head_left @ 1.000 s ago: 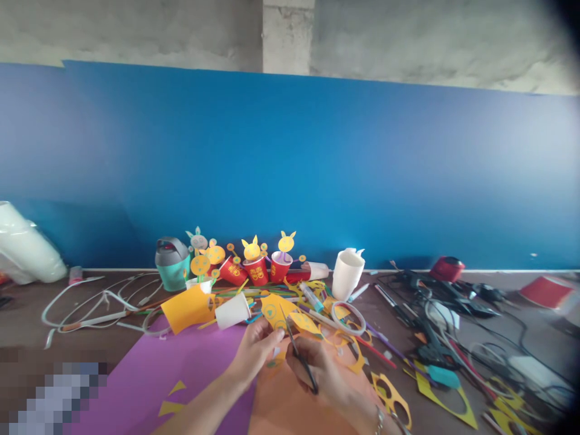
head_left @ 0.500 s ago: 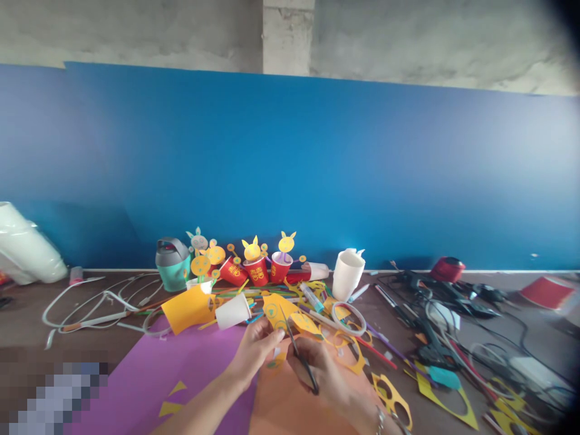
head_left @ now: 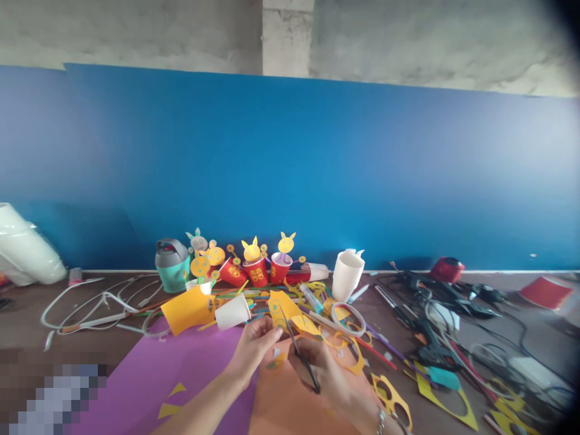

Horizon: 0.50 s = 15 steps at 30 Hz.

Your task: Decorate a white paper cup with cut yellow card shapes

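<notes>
- Yellow paper (head_left: 278, 306): left grip (head_left: 256, 348) covers its lower edge; drawn marks too small to read.
- Scissors (head_left: 310, 376): loops partly hidden; cut line unclear.
- Left grip: pinching paper's lower edge.
- Right grip (head_left: 322, 364): closed round scissors, below right of paper, blades overlapping it.

Dark-handled scissors (head_left: 296, 347) at marked yellow paper (head_left: 277, 309)

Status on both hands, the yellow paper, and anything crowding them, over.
Left hand pinching yellow paper. Right hand gripping scissors, blades at the paper. White cup close beyond left hand.
</notes>
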{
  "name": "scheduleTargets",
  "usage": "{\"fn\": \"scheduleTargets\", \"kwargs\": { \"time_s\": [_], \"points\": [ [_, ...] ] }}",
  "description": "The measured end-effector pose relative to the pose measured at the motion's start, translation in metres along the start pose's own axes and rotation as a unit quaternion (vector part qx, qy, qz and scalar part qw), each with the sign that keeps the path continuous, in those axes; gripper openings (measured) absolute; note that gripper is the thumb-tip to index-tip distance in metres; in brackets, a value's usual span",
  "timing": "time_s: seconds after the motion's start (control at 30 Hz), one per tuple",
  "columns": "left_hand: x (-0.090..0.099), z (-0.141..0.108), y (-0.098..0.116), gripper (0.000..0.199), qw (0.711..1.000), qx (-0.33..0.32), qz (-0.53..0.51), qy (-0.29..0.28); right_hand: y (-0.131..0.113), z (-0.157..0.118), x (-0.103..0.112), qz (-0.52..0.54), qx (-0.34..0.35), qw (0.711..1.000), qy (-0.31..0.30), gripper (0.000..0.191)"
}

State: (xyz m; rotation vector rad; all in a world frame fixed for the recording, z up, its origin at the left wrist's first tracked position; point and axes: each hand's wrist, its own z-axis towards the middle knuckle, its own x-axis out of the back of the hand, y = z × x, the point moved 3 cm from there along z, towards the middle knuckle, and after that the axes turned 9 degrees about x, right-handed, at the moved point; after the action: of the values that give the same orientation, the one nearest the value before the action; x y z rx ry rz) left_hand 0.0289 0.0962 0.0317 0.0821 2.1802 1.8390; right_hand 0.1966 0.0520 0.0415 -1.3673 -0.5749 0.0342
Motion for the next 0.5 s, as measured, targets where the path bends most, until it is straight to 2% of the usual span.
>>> {"fn": "scheduleTargets", "kwargs": {
  "time_s": [0.1,0.33,0.5],
  "points": [
    [0.0004,-0.0017,0.0024,0.035,1.0,-0.001,0.003,0.019,-0.0045,0.0001,-0.0003,0.017,0.001,1.0,-0.007,0.017],
    [-0.0001,-0.0005,0.0007,0.036,1.0,-0.005,-0.001,0.015,-0.0074,0.0015,-0.0047,0.068,0.026,0.997,0.007,0.016],
    [0.0005,0.0005,-0.0014,0.035,1.0,0.0,-0.009,0.007,-0.01,-0.0019,-0.0008,0.048,0.02,0.999,-0.014,0.017]
  ]
}}
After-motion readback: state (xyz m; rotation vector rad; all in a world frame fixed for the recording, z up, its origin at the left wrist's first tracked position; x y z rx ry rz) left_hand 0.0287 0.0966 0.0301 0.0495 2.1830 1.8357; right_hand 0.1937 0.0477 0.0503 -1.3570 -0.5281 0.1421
